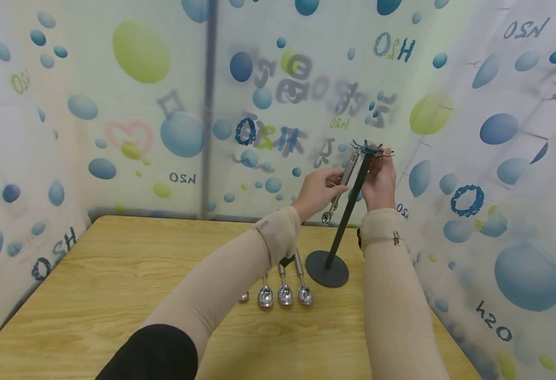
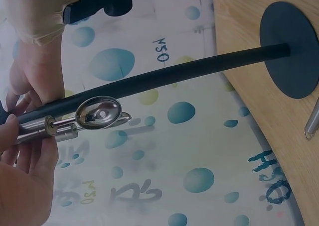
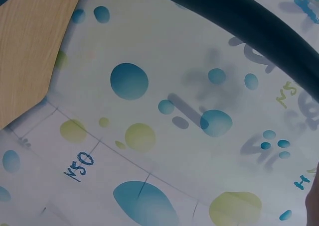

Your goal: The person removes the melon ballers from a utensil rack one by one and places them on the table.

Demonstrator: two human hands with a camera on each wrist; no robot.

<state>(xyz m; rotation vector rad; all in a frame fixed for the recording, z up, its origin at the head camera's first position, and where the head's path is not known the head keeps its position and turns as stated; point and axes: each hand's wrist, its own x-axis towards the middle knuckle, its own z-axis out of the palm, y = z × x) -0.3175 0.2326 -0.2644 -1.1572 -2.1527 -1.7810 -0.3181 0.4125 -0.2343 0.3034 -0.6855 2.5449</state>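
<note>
A black utensil stand (image 1: 349, 214), with a round base and a ring of hooks (image 1: 371, 150) on top, is upright on the table. My left hand (image 1: 322, 187) pinches a metal spoon (image 1: 349, 171) by its thick tubular handle, bowl down, just left of the pole and close under the hooks. In the left wrist view its oval bowl (image 2: 98, 112) partly covers a second spoon (image 2: 65, 133) behind it. My right hand (image 1: 379, 179) grips the stand's top among the hooks; some of its fingers are hidden. The right wrist view shows the dark pole (image 3: 239, 22).
Several more metal spoons (image 1: 284, 294) lie in a row on the wooden table (image 1: 130, 274), left of the stand's base, partly covered by my left sleeve. Close behind the table and along its right side run patterned curtain walls (image 1: 154, 132).
</note>
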